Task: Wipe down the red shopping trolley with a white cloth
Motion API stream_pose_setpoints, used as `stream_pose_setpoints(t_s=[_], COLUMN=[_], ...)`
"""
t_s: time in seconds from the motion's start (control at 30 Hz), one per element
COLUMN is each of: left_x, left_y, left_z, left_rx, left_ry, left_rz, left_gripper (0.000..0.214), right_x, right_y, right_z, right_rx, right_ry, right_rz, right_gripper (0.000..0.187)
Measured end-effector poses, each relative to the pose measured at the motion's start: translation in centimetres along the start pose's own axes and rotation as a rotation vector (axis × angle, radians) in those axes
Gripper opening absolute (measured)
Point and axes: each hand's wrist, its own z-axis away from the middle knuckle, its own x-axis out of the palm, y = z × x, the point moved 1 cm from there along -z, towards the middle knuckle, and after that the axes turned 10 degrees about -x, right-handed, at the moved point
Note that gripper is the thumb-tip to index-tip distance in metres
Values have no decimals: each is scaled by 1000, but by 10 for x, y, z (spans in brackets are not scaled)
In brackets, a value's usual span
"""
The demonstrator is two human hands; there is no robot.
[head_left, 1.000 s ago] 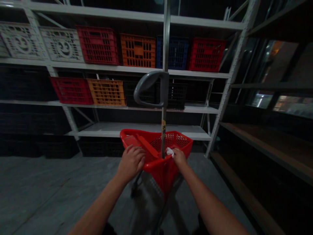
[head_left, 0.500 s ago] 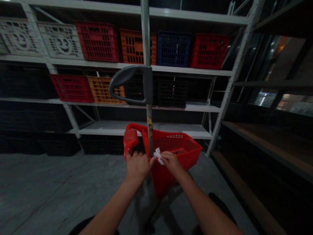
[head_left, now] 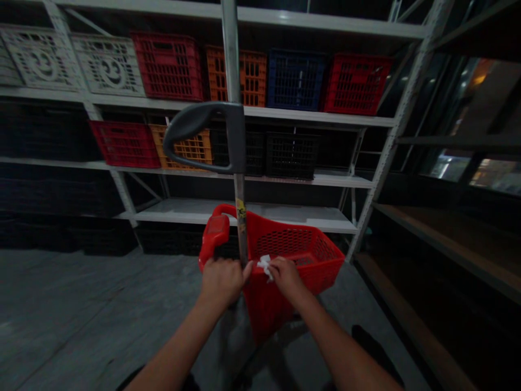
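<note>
Pinching a crumpled white wad [head_left: 265, 264], cloth or paper, I can't tell which, the right hand [head_left: 287, 276] holds it between thumb and fingertips at the near rim of the red cart [head_left: 280, 312]. So light a grasp probably suits something so small and limp, and leaves part of it sticking out past the fingers. The left hand [head_left: 223, 279] lies palm down over the cart's near bar, thumb pointing toward the wad; its fingertips are hidden, so I can't tell whether it is clenched there or only resting. Set so close to the other hand, it likely helps keep the cart from rolling.

Just past the left thumb rises a metal pole [head_left: 241, 190], its foot hidden from me, bearing a grey loop handle [head_left: 236, 138] well above the basket, presumably placed high so it can be reached without stooping.

Beyond, the white rack [head_left: 264, 216] carries crates in rows, long sides facing out: a blue crate [head_left: 296, 80] between orange and red ones on the upper row, black crates [head_left: 292, 156] below, perhaps turned that way to sit snugly along each shelf
</note>
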Motion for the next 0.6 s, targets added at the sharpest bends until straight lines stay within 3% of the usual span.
stream_pose_setpoints(t_s=[0.13,0.23,0.3,0.43,0.5,0.6], left_x=[7,12,15,16,16,15], left_y=[-15,-25,-31,-42,-48,-54], left_z=[2,2,2,3,4,3], left_rx=[47,38,39,65,79,91], left_ry=[-18,24,50,101,122,137], left_rz=[-11,-23,-27,-44,-51,-57], left_gripper=[55,55,55,53,52,50], right_x=[-10,-16,-12,24,45,63], right_y=[10,6,-3,-10,-5,4], right_z=[-8,-28,-45,-76,-92,-111], right_rx=[55,37,-75,-363,-386,-312], right_ry=[-90,47,104,-133,-226,-226], right_rz=[-103,-182,-194,-139,-111,-87], right_gripper=[17,18,24,24,22,23])
